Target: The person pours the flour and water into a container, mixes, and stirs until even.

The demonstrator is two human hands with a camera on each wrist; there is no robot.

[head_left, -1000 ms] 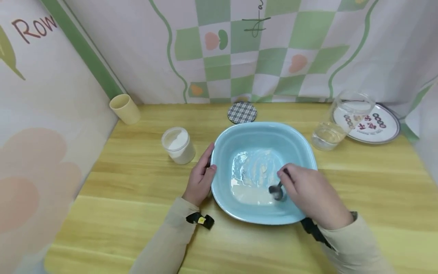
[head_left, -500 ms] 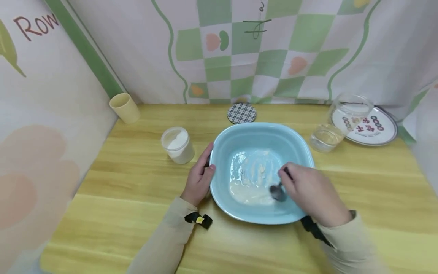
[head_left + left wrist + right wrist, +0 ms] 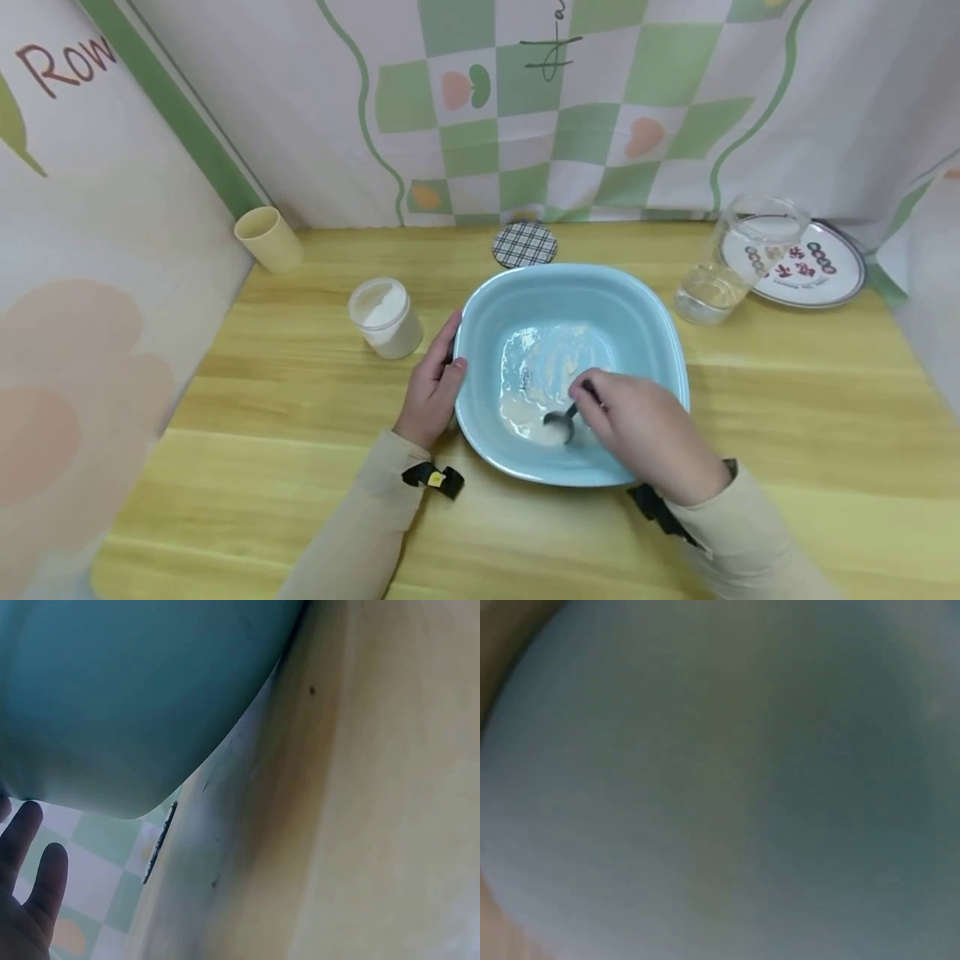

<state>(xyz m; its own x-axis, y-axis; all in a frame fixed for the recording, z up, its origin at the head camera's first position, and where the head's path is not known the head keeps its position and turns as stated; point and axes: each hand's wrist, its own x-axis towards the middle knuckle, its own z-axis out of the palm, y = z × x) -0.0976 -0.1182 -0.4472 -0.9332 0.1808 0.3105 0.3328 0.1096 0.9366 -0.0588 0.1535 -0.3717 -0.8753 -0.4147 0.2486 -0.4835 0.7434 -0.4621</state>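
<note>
Blue oval basin sits at mid-table, a pale, wet paste smeared over its floor. At nine o'clock the left hand rests against its outer wall, fingers fairly straight rather than curled, thumb at the rim. At four o'clock the right hand grips the handle of a dark metal spoon, its bowl in the paste towards six. Clockwise from the basin's centre on the wooden table: a clear jar of white powder between nine and ten; a yellow cup farther out, near ten; a plaid round coaster just past the rim before twelve; a part-filled glass tumbler near two; a printed plate beyond.
</note>
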